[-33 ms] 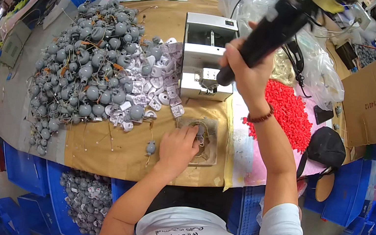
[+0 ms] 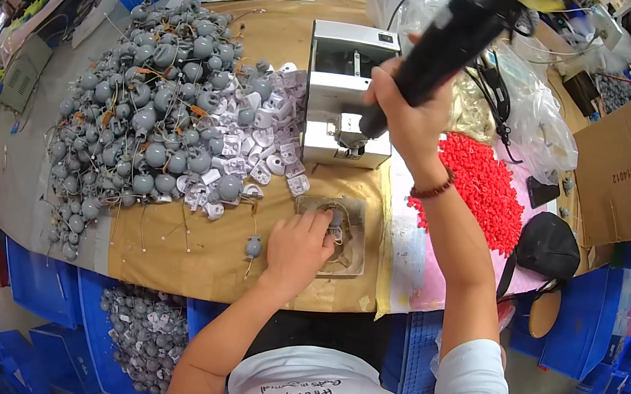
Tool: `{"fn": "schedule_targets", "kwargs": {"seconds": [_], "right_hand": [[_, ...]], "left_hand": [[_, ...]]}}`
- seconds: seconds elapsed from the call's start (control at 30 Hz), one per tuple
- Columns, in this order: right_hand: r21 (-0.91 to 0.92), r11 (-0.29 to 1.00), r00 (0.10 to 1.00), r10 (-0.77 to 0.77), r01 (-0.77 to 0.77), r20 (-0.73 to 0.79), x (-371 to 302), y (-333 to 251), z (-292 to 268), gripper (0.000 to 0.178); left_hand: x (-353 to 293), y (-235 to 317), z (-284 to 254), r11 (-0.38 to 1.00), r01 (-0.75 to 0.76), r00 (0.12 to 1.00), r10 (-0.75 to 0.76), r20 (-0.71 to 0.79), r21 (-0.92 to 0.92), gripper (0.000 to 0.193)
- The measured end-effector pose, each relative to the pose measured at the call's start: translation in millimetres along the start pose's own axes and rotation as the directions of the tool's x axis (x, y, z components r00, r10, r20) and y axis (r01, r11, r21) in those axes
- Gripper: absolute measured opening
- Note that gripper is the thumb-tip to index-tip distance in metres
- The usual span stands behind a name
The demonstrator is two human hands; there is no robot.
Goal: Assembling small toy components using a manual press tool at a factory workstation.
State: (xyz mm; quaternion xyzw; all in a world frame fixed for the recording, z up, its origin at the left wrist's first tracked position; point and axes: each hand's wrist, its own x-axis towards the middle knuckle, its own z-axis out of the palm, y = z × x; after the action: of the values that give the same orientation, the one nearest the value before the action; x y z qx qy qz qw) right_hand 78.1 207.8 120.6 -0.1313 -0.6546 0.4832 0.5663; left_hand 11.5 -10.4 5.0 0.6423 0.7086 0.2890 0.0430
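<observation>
My right hand (image 2: 413, 113) is wrapped round a black, stick-shaped power screwdriver (image 2: 462, 42), held tilted above the bench. The tool's narrow end points down toward the near part of a metal machine; its yellow-topped end is up at the right. My left hand (image 2: 299, 246) lies over a shallow square fixture (image 2: 352, 263) at the bench's front. Its fingers are bent against a small grey round part (image 2: 337, 218) in the fixture, and the palm side is hidden. Beside that hand, a grey ball-shaped piece (image 2: 253, 247) with wires lies on the brown bench cover.
Grey wired balls (image 2: 145, 118) heap up at the left, with white plastic bases (image 2: 263, 138) alongside. Behind the fixture stands the metal machine (image 2: 349, 98). Red small parts (image 2: 471, 190), a black cap (image 2: 549, 245) and a cardboard box (image 2: 629, 166) are at the right.
My right hand and the screwdriver have shifted slightly to the left. My left hand stays on the grey part in the fixture.
</observation>
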Motion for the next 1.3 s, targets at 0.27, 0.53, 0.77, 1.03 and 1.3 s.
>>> {"fn": "schedule_targets", "kwargs": {"seconds": [0.27,0.53,0.77,1.03,1.3], "right_hand": [[0.028,0.923,0.921,0.381,-0.384,0.088,-15,3,18,0.044],[0.063,0.955,0.944,0.276,-0.291,0.183,-99,-24,10,0.087],[0.153,0.951,0.959,0.247,-0.268,0.138,-119,-22,12,0.04],[0.198,0.951,0.962,0.202,-0.238,0.186,-115,-26,10,0.04],[0.14,0.962,0.953,0.198,-0.234,0.228,-121,-24,7,0.03]], "left_hand": [[-2,-7,0,0.998,0.007,1.0,-0.008,-0.015,-0.069,0.036],[1,-4,-2,0.999,0.032,0.999,-0.031,0.044,-0.028,0.035],[1,-6,1,0.999,0.033,0.997,-0.031,0.07,-0.019,0.037],[1,-7,1,0.999,0.026,0.999,-0.024,0.045,-0.031,0.037],[0,-10,6,0.998,0.014,1.0,-0.013,0.014,-0.068,0.032]]}}
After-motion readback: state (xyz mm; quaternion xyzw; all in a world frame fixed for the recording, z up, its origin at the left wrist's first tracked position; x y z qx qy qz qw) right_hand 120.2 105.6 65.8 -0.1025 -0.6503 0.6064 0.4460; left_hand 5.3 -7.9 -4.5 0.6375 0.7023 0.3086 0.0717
